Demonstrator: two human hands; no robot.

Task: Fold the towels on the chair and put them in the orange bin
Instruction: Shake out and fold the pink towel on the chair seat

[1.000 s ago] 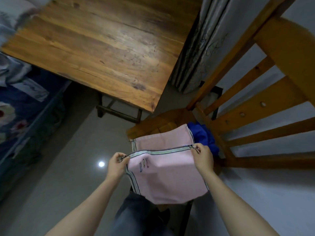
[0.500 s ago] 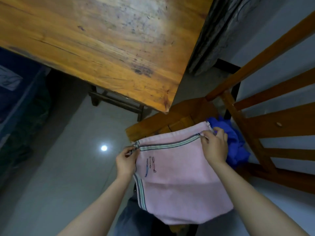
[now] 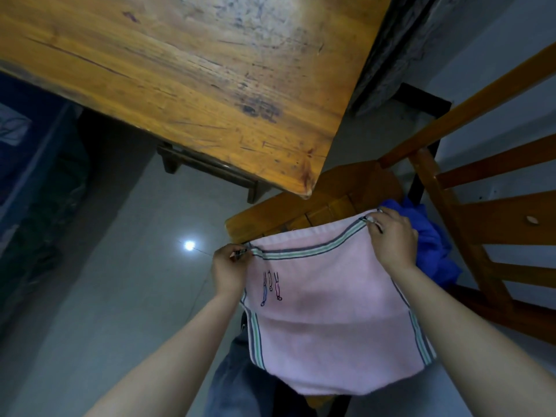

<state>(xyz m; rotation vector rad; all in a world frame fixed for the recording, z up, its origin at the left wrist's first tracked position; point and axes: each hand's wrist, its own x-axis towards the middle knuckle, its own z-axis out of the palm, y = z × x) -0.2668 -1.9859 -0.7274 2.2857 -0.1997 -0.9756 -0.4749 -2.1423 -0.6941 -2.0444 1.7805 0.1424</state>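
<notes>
A pink towel [image 3: 328, 311] with striped borders and small embroidered figures lies folded over the wooden chair seat [image 3: 301, 209], its lower part hanging off the front edge. My left hand [image 3: 230, 270] pinches the towel's top left corner. My right hand [image 3: 392, 239] pinches the top right corner, holding the two layers' edges together. A crumpled blue towel [image 3: 433, 245] sits on the seat behind my right hand, against the chair back. No orange bin is in view.
A wooden table [image 3: 195, 79] fills the upper left, its corner overhanging the chair seat. The slatted chair back [image 3: 487, 218] rises on the right. Grey tiled floor [image 3: 120, 281] lies to the left, with blue bedding at the far left edge. My trouser leg shows below the towel.
Both hands have carried the towel's near corners forward to meet the far edge, closing the fold. The view has moved closer over the chair and table corner.
</notes>
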